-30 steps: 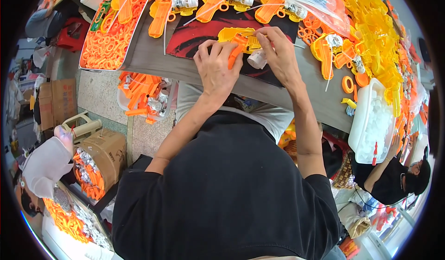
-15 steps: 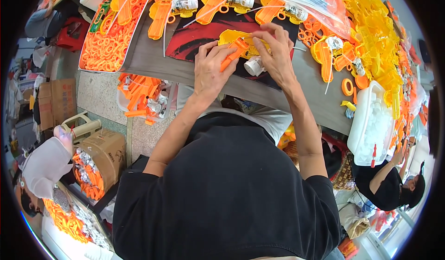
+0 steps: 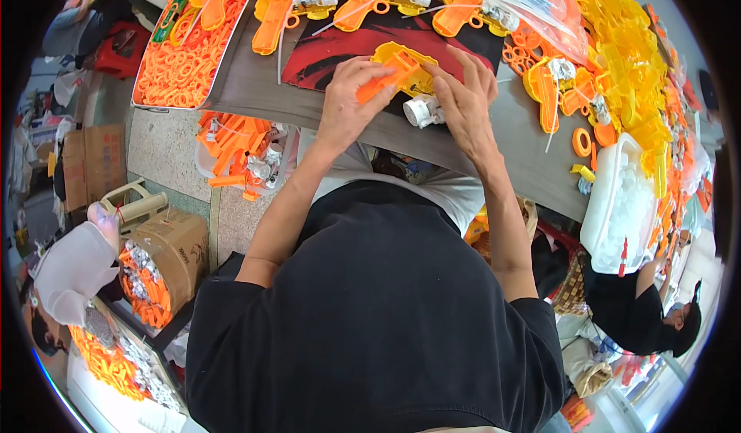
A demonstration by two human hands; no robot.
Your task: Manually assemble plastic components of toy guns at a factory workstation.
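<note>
My left hand [image 3: 349, 99] is closed around an orange toy-gun grip [image 3: 378, 86], fingers curled over its near end. The grip's far end lies against a yellow toy-gun shell [image 3: 399, 48] on the black-and-red mat [image 3: 316, 56]. At the shell's right side is my right hand [image 3: 466, 97], its thumb and index finger by the shell's edge and the other fingers raised; whether it pinches a small part I cannot make out. Just under my right hand lies a white cylindrical unit [image 3: 421, 112], partly hidden by the hand.
Several part-assembled orange and yellow toy guns [image 3: 363, 2] line the back. Left stands a tray [image 3: 214, 62] of small orange rings. Yellow shells [image 3: 625, 55] heap up at right beside a white bin [image 3: 590, 228] of translucent pieces. A co-worker [image 3: 644, 313] is at far right.
The orange grip has tilted and moved against the yellow shell. My right hand's fingers have spread and lifted slightly. The whole view has shifted a little.
</note>
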